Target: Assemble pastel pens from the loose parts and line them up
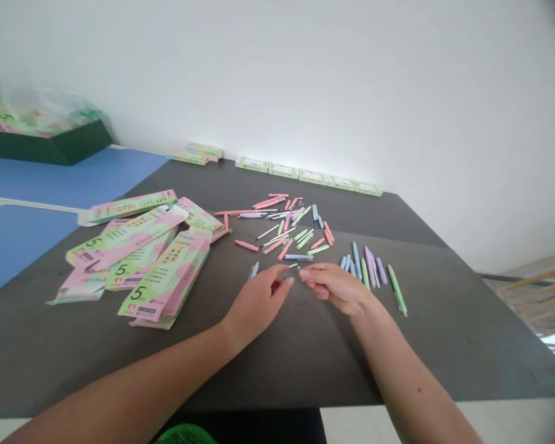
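My left hand is closed in a pinch on a thin white pen refill, whose end sticks out past the fingertips. Facing it, my right hand pinches a tiny piece close to the refill's end, too small to name. Behind both hands lies a loose spread of pink, green, blue and purple pen barrels with white refills among them. A blue pen part rests just beyond my left hand. To the right of my right hand, several pens lie roughly side by side, a green pen outermost.
Flattened pink and green pen boxes are heaped on the dark table at left. Along the wall stands a row of small boxes, with more boxes at its left. A green bin holds further packaging on a blue surface.
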Tool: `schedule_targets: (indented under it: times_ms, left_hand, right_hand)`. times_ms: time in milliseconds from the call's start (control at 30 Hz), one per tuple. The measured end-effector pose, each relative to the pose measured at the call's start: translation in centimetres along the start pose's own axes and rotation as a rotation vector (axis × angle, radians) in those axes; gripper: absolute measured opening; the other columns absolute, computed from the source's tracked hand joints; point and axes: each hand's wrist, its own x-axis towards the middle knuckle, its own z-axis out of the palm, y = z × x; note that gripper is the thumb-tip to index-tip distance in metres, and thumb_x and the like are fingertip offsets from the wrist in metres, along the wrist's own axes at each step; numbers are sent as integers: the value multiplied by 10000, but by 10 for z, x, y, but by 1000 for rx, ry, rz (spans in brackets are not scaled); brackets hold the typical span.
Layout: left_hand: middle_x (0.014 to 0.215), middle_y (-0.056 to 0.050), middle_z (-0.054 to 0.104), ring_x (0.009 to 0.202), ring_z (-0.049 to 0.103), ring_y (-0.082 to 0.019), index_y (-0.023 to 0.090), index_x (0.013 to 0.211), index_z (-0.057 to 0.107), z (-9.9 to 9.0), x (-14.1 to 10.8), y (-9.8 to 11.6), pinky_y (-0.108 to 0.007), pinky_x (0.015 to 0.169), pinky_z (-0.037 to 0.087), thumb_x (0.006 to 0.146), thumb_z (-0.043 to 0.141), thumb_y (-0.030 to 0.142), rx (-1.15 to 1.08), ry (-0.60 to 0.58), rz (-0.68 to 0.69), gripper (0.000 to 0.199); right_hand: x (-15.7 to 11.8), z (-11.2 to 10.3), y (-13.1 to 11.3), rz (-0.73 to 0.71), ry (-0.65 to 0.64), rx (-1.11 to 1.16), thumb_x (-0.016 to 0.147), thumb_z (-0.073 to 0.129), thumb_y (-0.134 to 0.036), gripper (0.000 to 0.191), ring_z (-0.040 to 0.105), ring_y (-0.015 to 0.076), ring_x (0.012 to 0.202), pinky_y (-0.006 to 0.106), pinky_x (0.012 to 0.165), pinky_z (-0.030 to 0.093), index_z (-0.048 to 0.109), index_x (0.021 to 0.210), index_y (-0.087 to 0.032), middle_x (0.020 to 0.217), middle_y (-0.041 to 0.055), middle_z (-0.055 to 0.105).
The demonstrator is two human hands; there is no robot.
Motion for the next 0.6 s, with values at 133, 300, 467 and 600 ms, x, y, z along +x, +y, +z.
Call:
schedule_targets:
  times_ms: [133, 300, 467, 600]
  left_hand:
    - [580, 24, 556, 567, 470, -120, 169, 924, 685, 0, 5, 5, -212, 574, 355, 775, 598, 340, -361, -114, -141, 242]
    - [690, 5, 613, 629, 504, -79, 136, 781, 660, 1, 7, -1, -180, 630, 397, 742, 662, 278, -598, -88, -189, 147]
    - [741, 4, 610, 645, 544, -45, 127, 815, 647, -7, 9, -3, -142, 643, 458, 746, 675, 227, -886, -88, -306, 125]
    - [738, -2, 613, 623, 576, -33, 120, 853, 645, -10, 10, -1, -120, 629, 502, 765, 655, 168, -1019, -139, -370, 101]
  right_hand:
    - [-3, 10, 3, 33, -86, 77, 651, 734, -351, 268, 258, 16, 404, 192, 394, 134, 595, 675, -123, 533, -62, 445]
    - [-2, 18, 10, 31, -115, 185, 663, 736, -361, 274, 288, 14, 411, 181, 404, 162, 640, 762, -125, 551, -63, 454]
    - [-2, 18, 12, -111, 86, 272, 648, 746, -360, 250, 375, 36, 459, 181, 420, 258, 666, 778, -161, 642, -27, 591]
    - [-4, 17, 10, -187, 237, 274, 664, 736, -362, 236, 328, 25, 427, 171, 388, 250, 674, 788, -171, 644, -32, 621]
